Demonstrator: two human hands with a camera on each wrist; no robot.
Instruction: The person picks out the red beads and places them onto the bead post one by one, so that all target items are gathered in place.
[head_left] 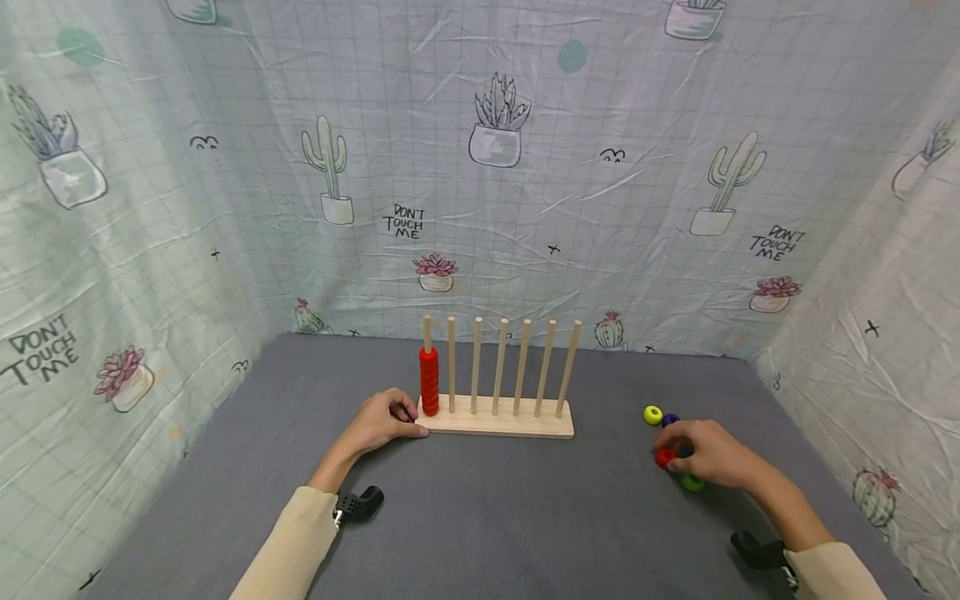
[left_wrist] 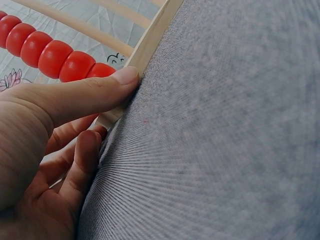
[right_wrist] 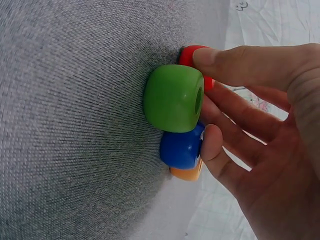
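Observation:
A wooden peg rack [head_left: 495, 427] with a row of upright dowels stands on the grey cloth. Its leftmost dowel carries a stack of red beads [head_left: 429, 382]; the other dowels are bare. My left hand [head_left: 384, 418] grips the left end of the base, thumb on the front edge in the left wrist view. Over on the right, my right hand [head_left: 708, 452] pinches a red bead [right_wrist: 189, 56] between thumb and fingers, low at the cloth. Beside that hand lie a green bead [right_wrist: 172, 97], a blue bead [right_wrist: 180, 149] and a yellow bead [head_left: 652, 415].
An orange-looking bead [right_wrist: 186, 173] shows behind the blue one in the right wrist view. A patterned curtain [head_left: 480, 192] with cactus drawings hangs behind and along both sides of the grey tabletop [head_left: 510, 525]. Black wrist devices [head_left: 362, 503] sit on both forearms.

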